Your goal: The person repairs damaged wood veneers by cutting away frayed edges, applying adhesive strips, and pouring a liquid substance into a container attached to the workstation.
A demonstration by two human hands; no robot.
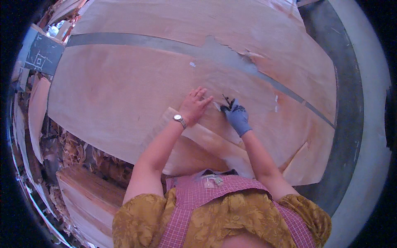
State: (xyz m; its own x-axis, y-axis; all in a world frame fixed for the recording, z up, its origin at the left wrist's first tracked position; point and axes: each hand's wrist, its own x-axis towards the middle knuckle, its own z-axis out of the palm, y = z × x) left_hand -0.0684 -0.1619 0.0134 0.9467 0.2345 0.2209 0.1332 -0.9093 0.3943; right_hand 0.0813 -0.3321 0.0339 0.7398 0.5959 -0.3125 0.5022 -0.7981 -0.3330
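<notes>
A large sheet of thin wood veneer [111, 78] lies in front of me. On it rests my left hand [196, 106], bare, with a wristwatch [178, 118] at the wrist and its fingers stretched out. Just to the right, my right hand [237, 118] wears a blue-grey glove with dark fingertips. Its fingers are closed round a small dark tool [227, 99] with a thin end sticking up; its exact kind is hard to make out. A small pale piece [217, 106] shows between the two hands. Closer to my body lies a loose veneer strip [211, 140] on the sheet.
A second veneer sheet [248, 25] with a torn edge lies beyond a grey gap [124, 39]. Small white tape pieces [192, 64] dot the veneer. At left stand a grey marked block [43, 51], wood scraps [72, 151] and a veneer stack [89, 186]. A dark ledge [351, 103] runs along the right.
</notes>
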